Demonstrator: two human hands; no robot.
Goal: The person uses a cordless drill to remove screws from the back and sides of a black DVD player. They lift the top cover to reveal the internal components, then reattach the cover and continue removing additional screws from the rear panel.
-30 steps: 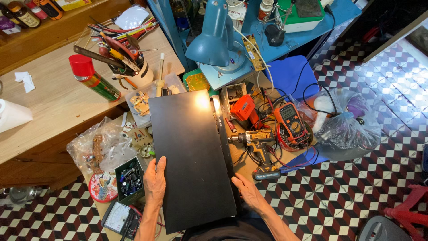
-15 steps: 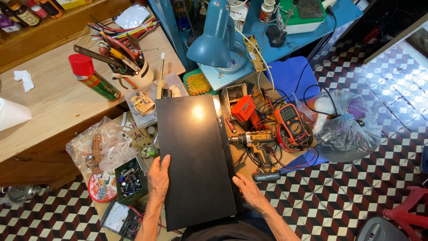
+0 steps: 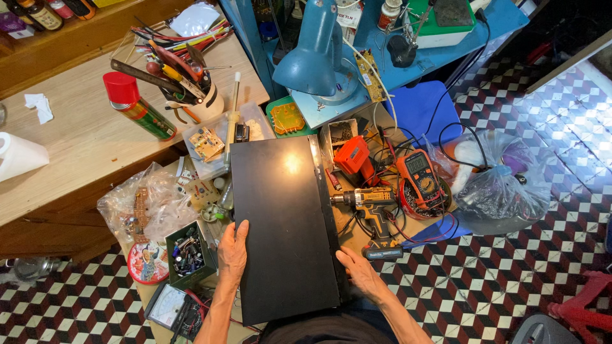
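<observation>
The black metal case [image 3: 284, 223] lies flat on the cluttered low workbench [image 3: 357, 232], directly in front of the person. Its long axis runs away from the person, tilted slightly so the far end leans toward the person's left; the near short end sits at the body, the far short end beside the clear plastic parts box [image 3: 213, 143]. The left hand [image 3: 233, 253] rests on the case's left edge, fingers extended and together, palm flat on the top surface, thumb on the panel. The right hand [image 3: 358, 272] presses against the right long edge near the closer corner, fingers loosely curled along the side; neither hand lifts the case. A cordless drill [image 3: 368, 202] and an orange multimeter [image 3: 421, 175] lie just right of the case. A blue desk lamp [image 3: 313, 54] stands beyond the far end.
</observation>
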